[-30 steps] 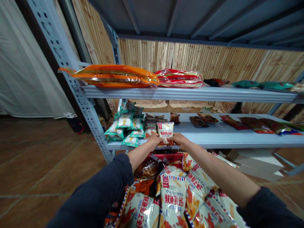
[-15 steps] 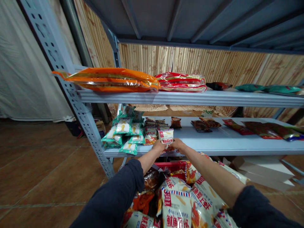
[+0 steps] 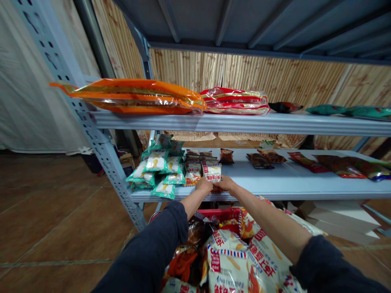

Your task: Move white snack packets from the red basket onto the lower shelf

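A small white snack packet (image 3: 212, 171) with red lettering stands at the front of the lower shelf (image 3: 275, 181). My left hand (image 3: 203, 185) grips its lower left corner and my right hand (image 3: 226, 184) grips its lower right corner, fingers closed on it. Behind it lies a row of like packets (image 3: 194, 165). A pile of green and white packets (image 3: 159, 169) sits just to the left. Below my arms, a red basket (image 3: 218, 213) is heaped with white and orange snack bags (image 3: 229, 260).
The upper shelf (image 3: 238, 122) carries a large orange bag (image 3: 134, 97), red bags (image 3: 235, 100) and green packets (image 3: 345, 110). Dark and red packets (image 3: 305, 160) lie farther right on the lower shelf. A perforated grey upright (image 3: 91, 130) stands at left, over brown floor tiles.
Both hands have pushed the white packet a little farther back onto the lower shelf, closer to the row behind it. The view has tilted slightly.
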{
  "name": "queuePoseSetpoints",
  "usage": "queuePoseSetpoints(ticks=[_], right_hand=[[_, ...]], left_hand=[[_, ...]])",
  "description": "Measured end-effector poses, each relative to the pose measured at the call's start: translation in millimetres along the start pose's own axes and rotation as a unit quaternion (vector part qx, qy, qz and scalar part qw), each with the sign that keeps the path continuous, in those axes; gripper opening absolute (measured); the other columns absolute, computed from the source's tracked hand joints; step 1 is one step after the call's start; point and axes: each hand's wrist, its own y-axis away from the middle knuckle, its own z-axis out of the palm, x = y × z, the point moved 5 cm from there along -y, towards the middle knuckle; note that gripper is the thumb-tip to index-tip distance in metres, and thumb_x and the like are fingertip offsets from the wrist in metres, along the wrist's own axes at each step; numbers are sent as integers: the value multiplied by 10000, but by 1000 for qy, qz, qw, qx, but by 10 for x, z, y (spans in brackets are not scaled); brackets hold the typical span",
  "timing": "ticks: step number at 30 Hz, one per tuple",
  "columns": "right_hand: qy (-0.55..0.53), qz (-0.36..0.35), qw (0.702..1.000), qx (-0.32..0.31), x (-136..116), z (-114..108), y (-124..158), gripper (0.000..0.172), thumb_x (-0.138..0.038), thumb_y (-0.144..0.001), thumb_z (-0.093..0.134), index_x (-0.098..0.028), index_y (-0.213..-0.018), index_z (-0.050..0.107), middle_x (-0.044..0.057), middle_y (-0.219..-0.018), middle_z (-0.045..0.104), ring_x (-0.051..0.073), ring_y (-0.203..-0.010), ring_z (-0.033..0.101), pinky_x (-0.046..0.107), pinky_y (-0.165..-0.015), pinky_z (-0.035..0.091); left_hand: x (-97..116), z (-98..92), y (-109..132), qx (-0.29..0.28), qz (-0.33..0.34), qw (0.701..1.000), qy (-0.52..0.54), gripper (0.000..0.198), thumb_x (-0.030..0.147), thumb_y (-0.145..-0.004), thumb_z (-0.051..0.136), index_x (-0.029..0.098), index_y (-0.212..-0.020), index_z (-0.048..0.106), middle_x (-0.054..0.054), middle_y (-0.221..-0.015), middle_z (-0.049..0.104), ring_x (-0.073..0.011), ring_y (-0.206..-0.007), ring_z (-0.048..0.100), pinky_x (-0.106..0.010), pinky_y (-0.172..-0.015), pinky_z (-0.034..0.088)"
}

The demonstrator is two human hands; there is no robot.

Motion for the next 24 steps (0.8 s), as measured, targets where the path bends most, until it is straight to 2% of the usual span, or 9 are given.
queuePoseSetpoints(ticks=[3, 5, 14, 24], right_hand=[[3, -1, 1000, 3, -11, 32, -28, 255, -238, -529, 730, -203, -768, 650, 3, -716, 672, 162, -702, 605, 247, -613, 458], [13, -1, 1000, 7, -22, 45, -42, 266, -257, -544, 725, -203, -793, 648, 13, -745, 676, 168, -715, 610, 251, -614, 460], [92, 2, 995, 35, -61, 35, -85, 356, -325, -599, 690, -182, -917, 617, 49, -866, 678, 188, -812, 617, 255, -664, 454], [187, 9, 980, 60, -13, 38, -142, 414, -324, -668, 601, -180, -1053, 541, 69, -954, 659, 189, -858, 612, 245, -673, 436]], left_hand=[[-16, -32, -70, 40, -13, 997, -69, 270, 266, -636, 625, 96, -842, 662, -249, -1000, 630, -345, -963, 578, -372, -740, 417], [-9, -42, -101, 51, -12, 994, -99, 275, 282, -657, 606, 91, -849, 658, -254, -990, 630, -345, -951, 585, -377, -738, 417], [144, -91, -6, 102, 10, 973, -205, 370, 251, -716, 563, 118, -1061, 536, -201, -1017, 629, -271, -968, 589, -341, -766, 424], [217, -104, 118, 127, 32, 943, -306, 304, 261, -772, 493, 143, -1051, 518, -147, -976, 635, -251, -923, 601, -349, -752, 442]])
